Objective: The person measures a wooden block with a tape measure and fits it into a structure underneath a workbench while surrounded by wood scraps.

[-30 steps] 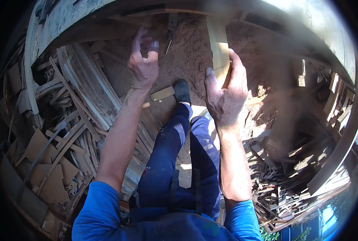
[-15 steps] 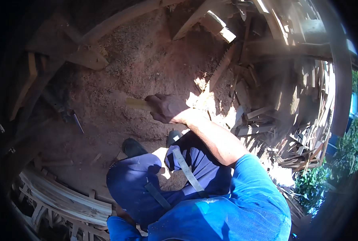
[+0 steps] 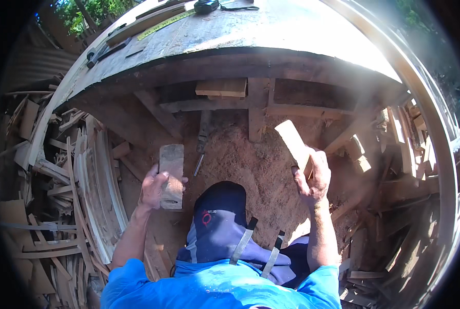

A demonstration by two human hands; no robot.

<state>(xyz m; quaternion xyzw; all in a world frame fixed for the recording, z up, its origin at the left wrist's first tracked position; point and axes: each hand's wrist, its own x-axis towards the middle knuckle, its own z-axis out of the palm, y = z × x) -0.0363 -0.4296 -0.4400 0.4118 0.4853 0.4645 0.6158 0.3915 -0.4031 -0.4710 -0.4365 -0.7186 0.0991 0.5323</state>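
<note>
In the head view my left hand [image 3: 151, 189] is closed on a flat, greyish wood block [image 3: 171, 159], held upright at left of centre. My right hand [image 3: 315, 175] grips a pale wood offcut [image 3: 290, 136], tilted with its top toward the left. The two pieces are apart, both below the underside of a wooden workbench [image 3: 291, 26]. A dark tool [image 3: 203, 134] with a metal rod lies on the sawdust-covered ground between them, beyond my bent knee [image 3: 214, 211]. Another wood block [image 3: 220, 87] rests in the bench's frame.
On the benchtop are a black tape measure [image 3: 205, 6], a yellow rule [image 3: 156, 29] and a dark hand tool [image 3: 106, 55]. Scrap wood [image 3: 49, 247] is heaped on the left, more offcuts [image 3: 364, 273] on the right. A long curved rail [image 3: 441, 154] runs along the right side.
My left hand, empty a second ago, now holds the grey block. My right hand still grips wood, turned differently. My legs have bent low, and the view has swung back to include the benchtop.
</note>
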